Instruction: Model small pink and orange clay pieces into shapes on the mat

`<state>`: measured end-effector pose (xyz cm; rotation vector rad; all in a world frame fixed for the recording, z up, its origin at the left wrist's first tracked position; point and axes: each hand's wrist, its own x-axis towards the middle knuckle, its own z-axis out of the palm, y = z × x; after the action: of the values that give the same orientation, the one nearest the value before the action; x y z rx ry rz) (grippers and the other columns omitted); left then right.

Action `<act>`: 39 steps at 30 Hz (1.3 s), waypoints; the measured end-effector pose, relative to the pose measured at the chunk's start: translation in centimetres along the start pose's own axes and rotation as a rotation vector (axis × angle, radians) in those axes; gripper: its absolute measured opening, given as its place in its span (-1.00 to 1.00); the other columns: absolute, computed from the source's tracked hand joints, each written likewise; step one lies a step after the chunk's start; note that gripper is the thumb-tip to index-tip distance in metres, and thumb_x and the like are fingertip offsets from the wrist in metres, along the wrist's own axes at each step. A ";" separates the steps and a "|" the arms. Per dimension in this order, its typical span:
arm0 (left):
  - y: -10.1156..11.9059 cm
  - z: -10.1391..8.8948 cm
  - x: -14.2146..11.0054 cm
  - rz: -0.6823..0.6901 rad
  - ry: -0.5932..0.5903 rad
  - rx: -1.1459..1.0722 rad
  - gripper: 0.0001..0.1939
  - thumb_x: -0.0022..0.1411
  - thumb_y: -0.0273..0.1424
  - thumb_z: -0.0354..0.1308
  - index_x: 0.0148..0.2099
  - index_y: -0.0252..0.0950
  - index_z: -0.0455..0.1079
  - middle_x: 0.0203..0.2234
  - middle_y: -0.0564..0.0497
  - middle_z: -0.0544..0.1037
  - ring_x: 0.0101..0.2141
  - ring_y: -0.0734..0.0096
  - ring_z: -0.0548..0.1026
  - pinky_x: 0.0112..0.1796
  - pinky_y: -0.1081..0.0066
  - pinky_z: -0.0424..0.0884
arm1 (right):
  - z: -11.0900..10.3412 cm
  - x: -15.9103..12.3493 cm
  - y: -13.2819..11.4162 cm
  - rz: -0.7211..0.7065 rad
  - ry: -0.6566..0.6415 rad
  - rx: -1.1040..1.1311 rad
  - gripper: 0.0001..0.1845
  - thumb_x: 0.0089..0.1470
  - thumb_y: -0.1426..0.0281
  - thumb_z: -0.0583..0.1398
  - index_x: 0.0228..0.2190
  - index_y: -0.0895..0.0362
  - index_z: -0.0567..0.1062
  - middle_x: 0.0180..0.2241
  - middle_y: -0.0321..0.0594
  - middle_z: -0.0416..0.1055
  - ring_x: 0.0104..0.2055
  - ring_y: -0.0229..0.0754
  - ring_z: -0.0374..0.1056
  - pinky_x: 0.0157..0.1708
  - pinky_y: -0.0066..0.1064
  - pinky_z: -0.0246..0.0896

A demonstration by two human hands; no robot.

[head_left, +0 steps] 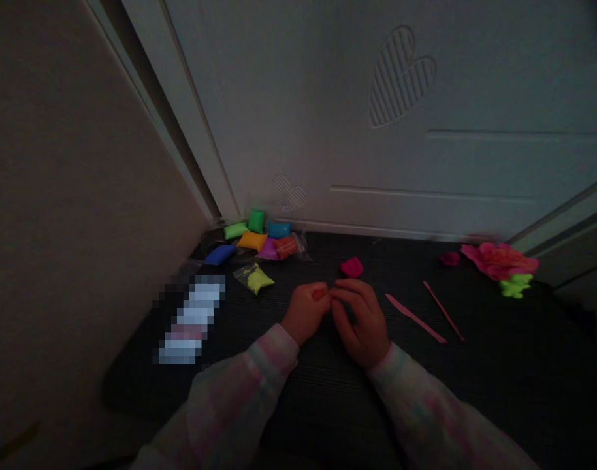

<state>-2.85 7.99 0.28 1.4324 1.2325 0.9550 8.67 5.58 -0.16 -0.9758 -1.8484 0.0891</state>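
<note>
My left hand is closed, with a small orange-red piece of clay showing at its thumb and forefinger. Against it, the bent fingers of my right hand come together at the tips; whatever they pinch is hidden. Just beyond my fingers lies a magenta lump of clay. To the right are two pink modelling tools, a knife-shaped one and a thinner stick. An opened bag of yellow clay rests left of my hands.
Several packets of coloured clay are heaped at the back left. A blurred-out bright rectangle lies on the dark table. At the back right are a pink and orange clay flower, a green clay piece and a dark magenta piece.
</note>
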 end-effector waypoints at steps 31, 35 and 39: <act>-0.2 0.2 -0.1 0.076 0.114 0.171 -0.65 0.05 -0.30 -0.09 -0.69 -0.30 -0.04 -0.77 0.20 0.01 -0.66 0.61 0.01 -0.61 0.51 -0.05 | -0.2 0.1 -0.1 0.002 -0.026 0.027 -0.75 -0.07 0.50 0.09 -0.25 0.15 0.31 -0.25 -0.09 0.27 -0.16 -0.13 0.19 -0.19 -0.20 0.17; -0.4 0.3 -0.2 0.099 0.070 0.225 -0.88 -0.01 -0.45 -0.03 -0.53 -0.28 0.07 -0.72 0.22 0.10 -0.65 0.62 0.09 -0.60 0.56 0.01 | 0.0 0.1 0.3 0.036 -0.098 0.002 -0.68 -0.10 0.41 0.14 -0.22 0.14 0.28 -0.27 -0.11 0.30 -0.19 -0.12 0.22 -0.21 -0.19 0.17; -0.4 0.4 -0.4 0.099 0.042 0.242 -0.80 -0.05 -0.52 -0.01 -0.31 -0.25 0.11 -0.62 0.21 0.22 -0.60 0.61 0.21 -0.56 0.58 0.12 | 0.2 0.2 0.4 0.071 -0.147 0.011 -0.68 -0.11 0.38 0.15 -0.23 0.13 0.28 -0.28 -0.13 0.32 -0.20 -0.13 0.24 -0.22 -0.22 0.18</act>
<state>-2.65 7.54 -0.18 1.6834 1.3544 0.9299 8.74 6.05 -0.36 -1.0509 -1.9449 0.2189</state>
